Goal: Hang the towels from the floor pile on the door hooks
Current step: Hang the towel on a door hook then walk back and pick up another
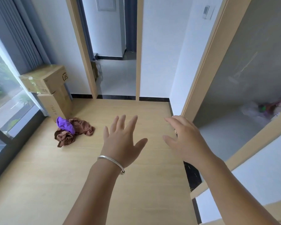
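Silver catches the eye first: a bangle [111,162] rings the wrist of the left hand [122,143], which reaches forward over the wooden floor [39,176] with its fingers spread wide and nothing in it. Just beside it the right hand [185,140] is stretched out too, fingers straight and a little apart, also holding nothing (its palm faces down). Farther off to the left the towels [71,131] lie in a crumpled pile on the floor, brown ones with a purple one on top, well apart from both hands. Behind the pile two cardboard boxes [50,88] are stacked beside the window [5,95] and the grey curtain [23,38]. Beyond them a doorway [113,62] opens into another room.
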Motion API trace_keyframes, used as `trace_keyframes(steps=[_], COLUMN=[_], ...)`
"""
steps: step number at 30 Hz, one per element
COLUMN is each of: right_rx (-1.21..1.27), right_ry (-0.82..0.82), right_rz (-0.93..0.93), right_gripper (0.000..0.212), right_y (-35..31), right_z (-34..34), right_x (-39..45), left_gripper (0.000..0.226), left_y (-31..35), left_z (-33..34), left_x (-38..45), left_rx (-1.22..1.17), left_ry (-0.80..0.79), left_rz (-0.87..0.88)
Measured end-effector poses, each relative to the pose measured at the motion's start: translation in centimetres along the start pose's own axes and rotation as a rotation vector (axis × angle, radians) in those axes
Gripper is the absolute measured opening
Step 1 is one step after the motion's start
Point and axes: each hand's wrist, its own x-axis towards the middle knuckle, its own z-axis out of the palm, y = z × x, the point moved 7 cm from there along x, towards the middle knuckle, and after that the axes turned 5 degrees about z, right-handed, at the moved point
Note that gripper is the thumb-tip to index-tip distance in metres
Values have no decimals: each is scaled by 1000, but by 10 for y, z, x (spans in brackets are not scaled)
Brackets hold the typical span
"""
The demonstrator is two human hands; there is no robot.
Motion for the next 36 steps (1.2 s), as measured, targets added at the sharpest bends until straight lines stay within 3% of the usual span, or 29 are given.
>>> trace_keyframes(steps=[18, 36], right_rx=[-2, -37], right_ry=[90, 30], right_rz=[-1, 5], right_gripper=[55, 61], right_y=[67, 173], right_z=[-10, -35], right_x=[240, 467], left_gripper=[78, 78], left_y=[-5, 31], left_z=[-7, 23], left_x=[238, 484], left_rx=[139, 164], left_ry=[53, 88], left_rz=[24, 53])
